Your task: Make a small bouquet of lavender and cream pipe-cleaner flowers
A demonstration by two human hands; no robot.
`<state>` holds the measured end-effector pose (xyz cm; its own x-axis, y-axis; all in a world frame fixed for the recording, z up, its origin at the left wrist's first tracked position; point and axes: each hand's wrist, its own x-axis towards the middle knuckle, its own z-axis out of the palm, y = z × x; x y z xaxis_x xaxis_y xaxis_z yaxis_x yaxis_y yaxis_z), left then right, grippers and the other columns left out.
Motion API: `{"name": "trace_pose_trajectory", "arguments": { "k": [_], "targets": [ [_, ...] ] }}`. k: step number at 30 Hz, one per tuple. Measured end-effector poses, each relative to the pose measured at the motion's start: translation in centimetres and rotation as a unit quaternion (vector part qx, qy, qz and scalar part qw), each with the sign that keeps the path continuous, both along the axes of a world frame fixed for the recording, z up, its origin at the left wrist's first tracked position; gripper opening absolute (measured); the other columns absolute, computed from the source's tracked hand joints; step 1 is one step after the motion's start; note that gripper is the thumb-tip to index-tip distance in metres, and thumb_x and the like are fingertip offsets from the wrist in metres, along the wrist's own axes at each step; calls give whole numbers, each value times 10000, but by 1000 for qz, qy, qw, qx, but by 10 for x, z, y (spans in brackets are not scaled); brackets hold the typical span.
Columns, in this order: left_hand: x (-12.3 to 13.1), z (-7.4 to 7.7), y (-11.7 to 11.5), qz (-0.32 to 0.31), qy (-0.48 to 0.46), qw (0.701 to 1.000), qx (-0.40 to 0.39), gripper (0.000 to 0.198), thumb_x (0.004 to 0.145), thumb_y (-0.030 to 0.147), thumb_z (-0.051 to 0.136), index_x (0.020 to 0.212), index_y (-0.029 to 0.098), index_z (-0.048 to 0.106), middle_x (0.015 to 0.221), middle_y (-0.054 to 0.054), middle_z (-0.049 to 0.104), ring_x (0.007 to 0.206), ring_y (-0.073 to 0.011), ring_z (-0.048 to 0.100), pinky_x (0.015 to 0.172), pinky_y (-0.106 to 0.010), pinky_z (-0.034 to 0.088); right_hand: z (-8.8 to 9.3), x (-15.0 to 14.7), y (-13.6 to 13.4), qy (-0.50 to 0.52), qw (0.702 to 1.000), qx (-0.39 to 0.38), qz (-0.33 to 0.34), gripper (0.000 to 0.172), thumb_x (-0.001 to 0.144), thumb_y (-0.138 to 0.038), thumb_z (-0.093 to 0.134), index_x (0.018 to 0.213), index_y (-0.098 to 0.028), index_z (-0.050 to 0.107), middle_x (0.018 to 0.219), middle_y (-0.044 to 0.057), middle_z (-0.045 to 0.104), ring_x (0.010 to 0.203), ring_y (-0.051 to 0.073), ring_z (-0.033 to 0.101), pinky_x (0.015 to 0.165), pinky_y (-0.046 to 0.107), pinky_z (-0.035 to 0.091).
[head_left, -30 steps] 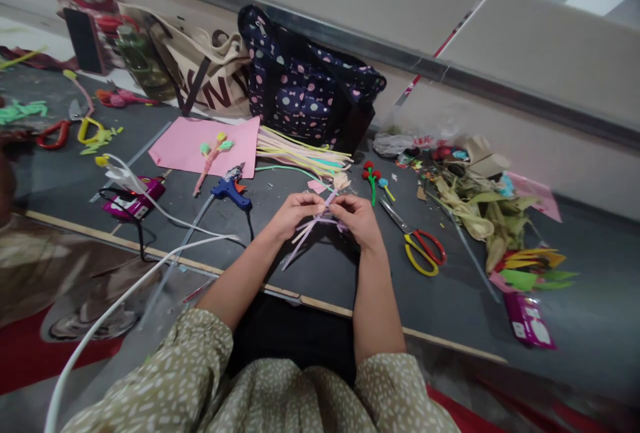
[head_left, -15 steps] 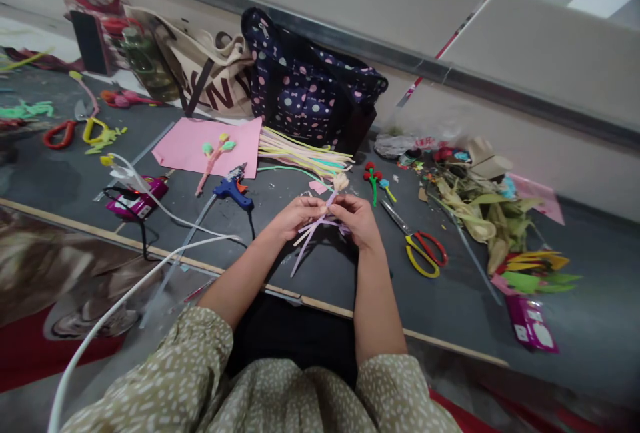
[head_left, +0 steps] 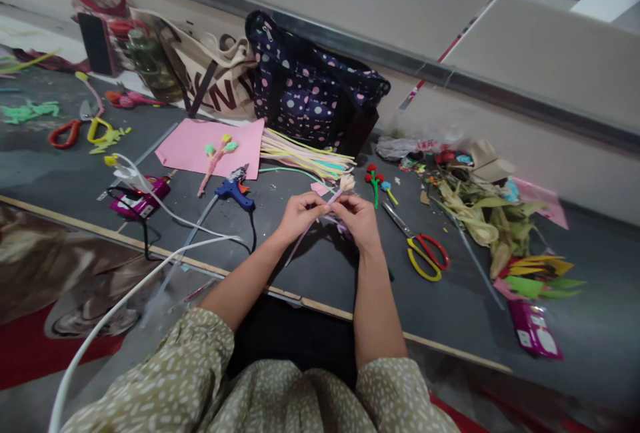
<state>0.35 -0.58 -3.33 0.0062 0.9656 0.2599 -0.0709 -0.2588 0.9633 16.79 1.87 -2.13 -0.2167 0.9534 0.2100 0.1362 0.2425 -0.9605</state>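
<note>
Between my hands is a pipe cleaner flower (head_left: 346, 183) with a cream head and lilac stems. My left hand (head_left: 303, 215) pinches the stem just below the head, and a lilac end hangs down past its fingers. From the other side my right hand (head_left: 357, 218) pinches the same stem, its fingertips nearly touching those of the left. More lilac strands show under the right palm, partly hidden. A small pink paper scrap (head_left: 320, 189) lies just beyond the fingers. Scissors with red and yellow handles (head_left: 423, 257) rest to the right.
A blue glue gun (head_left: 235, 191) lies left of my hands, its cord near my forearm. Behind are pink paper (head_left: 186, 146), a bundle of pipe cleaners (head_left: 305, 154) and a dark patterned bag (head_left: 310, 86). Dried husks (head_left: 500, 226) lie right. A white cable (head_left: 145, 286) crosses the table edge.
The flower has tilted slightly to the right in my fingers. My left hand has turned a little, and fewer lilac strands show below it.
</note>
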Motion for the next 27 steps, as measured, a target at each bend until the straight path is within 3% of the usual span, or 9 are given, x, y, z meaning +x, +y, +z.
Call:
{"name": "trace_pose_trajectory", "arguments": {
  "k": [4,10,17,22,27],
  "targets": [
    [-2,2,-2,-70,-98,989,-82,232,702,356,775,713,133,711,706,-19,638,668,-118,543,683,-251,394,4,8,0,-7,999,-19,36,183,750,-370,739,792,-193,725,745,-1,670,676,139,576,678,272,465],
    [-4,3,-1,-150,-190,946,-214,260,573,307,847,654,112,697,628,-12,628,561,-91,525,593,-235,369,8,15,-2,-1,997,-32,77,194,735,-384,759,781,-197,733,752,2,683,671,140,586,651,264,472],
    [-6,-2,1,-205,-251,899,-296,299,495,272,888,631,100,685,612,-27,639,526,-89,556,553,-217,390,13,10,-6,33,989,-73,124,203,737,-383,755,829,-203,736,768,6,686,581,114,557,542,241,444],
    [-4,-7,3,-216,-275,889,-295,290,570,296,872,663,99,680,621,-23,629,512,-70,537,542,-206,405,10,2,-5,54,992,-74,90,188,715,-372,757,739,-192,710,704,-2,669,651,137,595,641,264,468],
    [-5,-3,5,-194,-256,907,-271,319,631,264,820,888,107,716,745,-49,673,618,-106,600,636,-245,481,1,-1,2,87,991,-104,-13,205,692,-368,743,719,-173,684,661,-8,651,568,116,540,566,249,426]
  ]
}}
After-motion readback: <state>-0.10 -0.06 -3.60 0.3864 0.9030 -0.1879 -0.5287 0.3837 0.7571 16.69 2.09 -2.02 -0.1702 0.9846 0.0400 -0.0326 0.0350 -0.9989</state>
